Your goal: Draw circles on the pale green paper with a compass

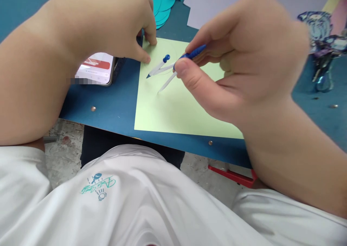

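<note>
A sheet of light green paper [168,112] lies on the blue table. Between thumb and fingers, my right hand [238,58] grips the blue top of a drawing compass [166,68]. The compass is tilted, with its white legs spread and pointing down and left over the paper; whether either tip touches the sheet I cannot tell. A faint pencil curve shows around the compass. My left hand [127,25] rests its spread thumb and fingertips on the paper's upper left corner. Part of the right side of the sheet is hidden by my right hand.
Under my left wrist lies a phone [100,70] with its screen lit. Teal paper circles [164,3] are stacked behind the sheet, beside lilac paper [211,3]. Keys and a blue-patterned item [316,25] lie at right. The blue table's [108,108] near edge meets my lap.
</note>
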`<act>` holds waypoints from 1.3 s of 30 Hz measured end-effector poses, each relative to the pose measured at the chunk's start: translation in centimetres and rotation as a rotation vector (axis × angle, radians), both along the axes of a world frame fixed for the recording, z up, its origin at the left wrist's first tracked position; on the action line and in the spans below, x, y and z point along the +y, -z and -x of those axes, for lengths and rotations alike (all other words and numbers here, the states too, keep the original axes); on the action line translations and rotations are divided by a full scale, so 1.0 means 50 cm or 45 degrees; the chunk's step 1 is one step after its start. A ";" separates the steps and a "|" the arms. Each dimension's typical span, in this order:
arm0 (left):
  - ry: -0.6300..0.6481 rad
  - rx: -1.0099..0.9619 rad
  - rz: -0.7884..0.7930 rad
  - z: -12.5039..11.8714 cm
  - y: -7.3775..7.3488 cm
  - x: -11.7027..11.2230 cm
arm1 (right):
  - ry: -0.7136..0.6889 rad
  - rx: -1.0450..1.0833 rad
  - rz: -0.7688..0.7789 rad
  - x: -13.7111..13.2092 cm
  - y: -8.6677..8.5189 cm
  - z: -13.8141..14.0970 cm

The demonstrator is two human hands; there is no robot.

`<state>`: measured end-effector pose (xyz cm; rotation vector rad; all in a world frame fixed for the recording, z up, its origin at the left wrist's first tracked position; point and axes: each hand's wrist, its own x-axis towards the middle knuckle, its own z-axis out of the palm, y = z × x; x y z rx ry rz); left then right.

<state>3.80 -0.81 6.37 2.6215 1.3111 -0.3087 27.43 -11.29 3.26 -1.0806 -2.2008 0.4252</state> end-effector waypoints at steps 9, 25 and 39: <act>-0.020 -0.016 0.007 -0.006 -0.006 -0.011 | -0.195 -0.011 -0.301 0.009 0.011 -0.004; 0.004 -0.114 -0.030 0.011 0.015 0.013 | -0.130 -0.022 -0.256 -0.008 -0.007 0.023; -0.038 -0.078 -0.011 0.005 0.013 0.011 | -0.083 -0.122 -0.186 -0.011 -0.022 0.026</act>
